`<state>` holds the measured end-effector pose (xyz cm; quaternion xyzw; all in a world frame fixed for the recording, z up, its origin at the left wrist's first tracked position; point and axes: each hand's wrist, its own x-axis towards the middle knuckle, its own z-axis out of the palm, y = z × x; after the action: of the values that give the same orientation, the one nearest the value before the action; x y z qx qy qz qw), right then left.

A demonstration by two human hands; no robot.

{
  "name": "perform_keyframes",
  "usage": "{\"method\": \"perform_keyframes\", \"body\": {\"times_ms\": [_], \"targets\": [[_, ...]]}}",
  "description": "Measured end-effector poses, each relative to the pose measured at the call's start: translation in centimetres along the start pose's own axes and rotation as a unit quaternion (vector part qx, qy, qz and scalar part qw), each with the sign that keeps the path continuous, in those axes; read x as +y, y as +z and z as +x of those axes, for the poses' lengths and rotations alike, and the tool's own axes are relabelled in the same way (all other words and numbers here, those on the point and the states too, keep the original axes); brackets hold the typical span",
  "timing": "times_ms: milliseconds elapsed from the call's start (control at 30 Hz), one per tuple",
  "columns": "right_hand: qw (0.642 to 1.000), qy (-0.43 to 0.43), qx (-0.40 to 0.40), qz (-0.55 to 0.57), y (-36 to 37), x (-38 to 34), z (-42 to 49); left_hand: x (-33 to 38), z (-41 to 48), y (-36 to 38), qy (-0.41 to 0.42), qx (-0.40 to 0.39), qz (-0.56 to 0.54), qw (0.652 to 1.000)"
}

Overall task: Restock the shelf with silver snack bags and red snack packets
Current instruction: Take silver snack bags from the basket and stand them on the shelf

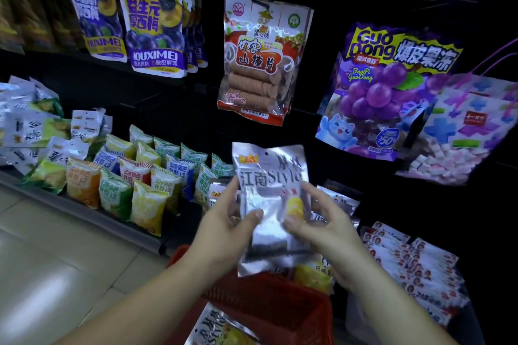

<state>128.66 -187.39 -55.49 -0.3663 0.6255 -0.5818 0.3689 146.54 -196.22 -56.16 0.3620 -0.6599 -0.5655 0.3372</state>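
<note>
Observed: left hand (227, 221) and right hand (325, 232) each pinch one flat silver foil snack bag (270, 185), held upright above the red plastic mesh basket (269, 305). Advised: grip the edges, print outward, and seat it upright in the row of silver bags (339, 200) just behind. The red-and-white snack packets (414, 263) lie to the right.

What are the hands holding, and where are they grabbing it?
A silver snack bag. The left hand pinches its left edge and the right hand its right edge, about halfway up, thumbs on the front.
</note>
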Motion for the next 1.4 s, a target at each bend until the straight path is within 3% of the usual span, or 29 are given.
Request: {"method": "perform_keyframes", "body": {"times_ms": [100,267,333,433,500,567,633,733,867,967,1033,1133,1200,1333,1400], "targets": [[0.997,0.006,-0.059,-0.051,-0.5,0.3,-0.2,-0.4,0.7,-1.0,-0.037,0.018,-0.038,0.998],[0.999,-0.005,-0.001,-0.051,-0.8,0.8,0.3,-0.6,0.0,-0.8,-0.056,-0.112,-0.059,0.990],[0.999,0.001,-0.006,-0.052,-0.7,1.2,0.3,-0.7,-0.1,-0.5,-0.046,-0.079,-0.050,0.995],[0.981,-0.050,0.040,-0.181,-0.2,1.5,0.4,-1.0,0.0,-0.3,-0.018,-0.053,-0.020,0.998],[0.989,-0.066,0.018,-0.132,0.7,1.1,0.1,-1.0,-0.4,0.1,0.022,-0.057,0.022,0.998],[1.000,-0.022,-0.008,-0.007,1.5,0.6,-0.2,-1.0,-1.2,0.7,0.111,-0.077,0.084,0.987],[0.999,0.009,0.004,0.047,1.8,0.6,0.0,-0.4,-2.0,1.4,0.180,-0.129,0.154,0.963],[0.998,0.039,0.024,0.042,1.2,0.5,0.3,0.3,-2.3,1.7,0.127,-0.188,0.077,0.971],[0.996,0.053,-0.041,0.050,0.3,-0.2,0.0,-0.4,0.0,0.4,0.021,0.015,0.044,0.999],[0.989,0.066,-0.113,0.065,0.2,-0.7,-0.6,-0.5,1.3,-0.5,-0.048,0.017,-0.082,0.995],[0.992,0.057,-0.089,0.063,0.0,-0.5,-0.6,-0.2,1.5,-0.7,-0.065,0.007,-0.127,0.990],[1.000,-0.005,-0.017,-0.024,-0.3,0.0,-0.5,-0.3,1.5,-0.5,-0.060,0.035,-0.084,0.994],[0.998,-0.029,-0.003,-0.051,-0.3,0.2,-0.6,-0.2,1.5,-0.3,-0.054,0.013,-0.086,0.995],[0.996,-0.022,0.027,-0.078,-0.3,0.8,0.0,-0.3,1.1,0.4,-0.032,-0.078,-0.042,0.996],[0.993,-0.006,0.040,-0.111,-0.6,1.0,0.6,-1.1,1.6,0.8,-0.012,-0.065,0.005,0.998]]}}
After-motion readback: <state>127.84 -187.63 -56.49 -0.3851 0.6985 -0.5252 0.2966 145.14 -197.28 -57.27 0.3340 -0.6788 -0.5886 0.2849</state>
